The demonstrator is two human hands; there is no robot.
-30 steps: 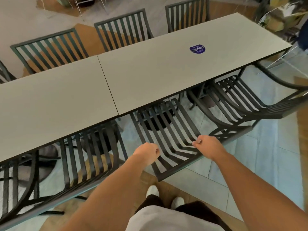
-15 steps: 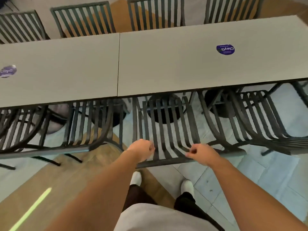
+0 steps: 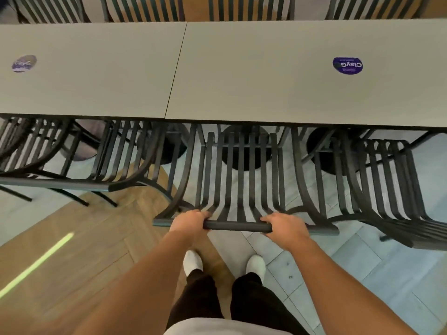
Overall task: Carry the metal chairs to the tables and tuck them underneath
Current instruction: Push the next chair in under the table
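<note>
1. at the far left, a neighbouring chair (image 3: pixel 60 160) is seen already pushed in under the left table (image 3: pixel 92 76), its top rail just beside the chair being handled; clearance on that side is judged tight, so any drift leftward is best avoided.
2. the left hand (image 3: pixel 187 222) is closed around the top rail of the middle chair (image 3: pixel 238 180), near the rail's left end.
3. the middle chair is placed facing the right table (image 3: pixel 278 76), close to the seam between the two tabletops; the front of its seat is hidden under the table edge, while the backrest and rail are left out on the near side.
4. the right hand (image 3: pixel 286 227) is wrapped around the same rail, towards its right end, so the load is shared evenly.
5. the step is judged to be the final push: the rail should be driven straight forward with equal pressure from both hands, so the chair is not twisted.
6. the round table base (image 3: pixel 244 151) is seen beyond the seat slats; the push is best eased off before the legs are knocked against it.
7. on the right, another chair (image 3: pixel 391 189) is set at an angle and near; that gap should be watched.
</note>
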